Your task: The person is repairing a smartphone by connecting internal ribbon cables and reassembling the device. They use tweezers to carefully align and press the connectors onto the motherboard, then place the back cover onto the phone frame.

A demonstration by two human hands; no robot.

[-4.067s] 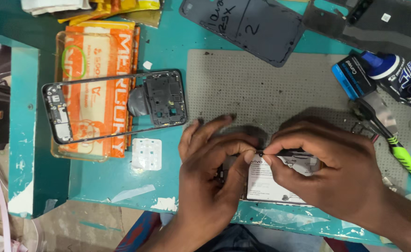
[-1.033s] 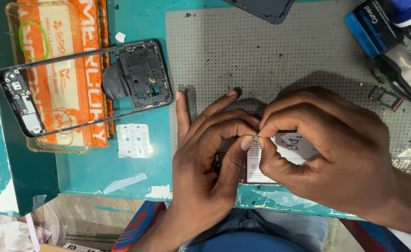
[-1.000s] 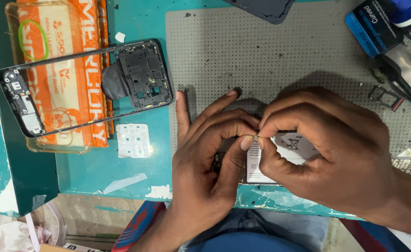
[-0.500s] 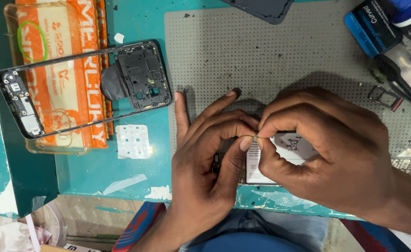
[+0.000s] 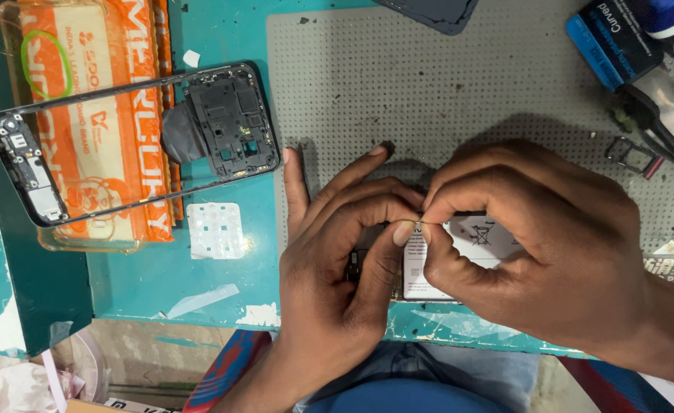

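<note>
Together, both hands (image 5: 459, 252) pinching perhaps a thin strip (image 5: 407, 222) over phone (image 5: 459, 264).

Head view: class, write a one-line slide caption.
Both hands pinch a thin strip over an opened phone on a grey mat.

Centre right of the frame, both hands meet over an opened phone (image 5: 459, 256) lying on a perforated mat (image 5: 429, 84); a phone frame (image 5: 134, 141) rests on a packet (image 5: 96, 122) upper left; a sticker sheet (image 5: 216, 229) lies below it on the bench (image 5: 161, 275); a card tray (image 5: 634, 155) sits far right.
</note>
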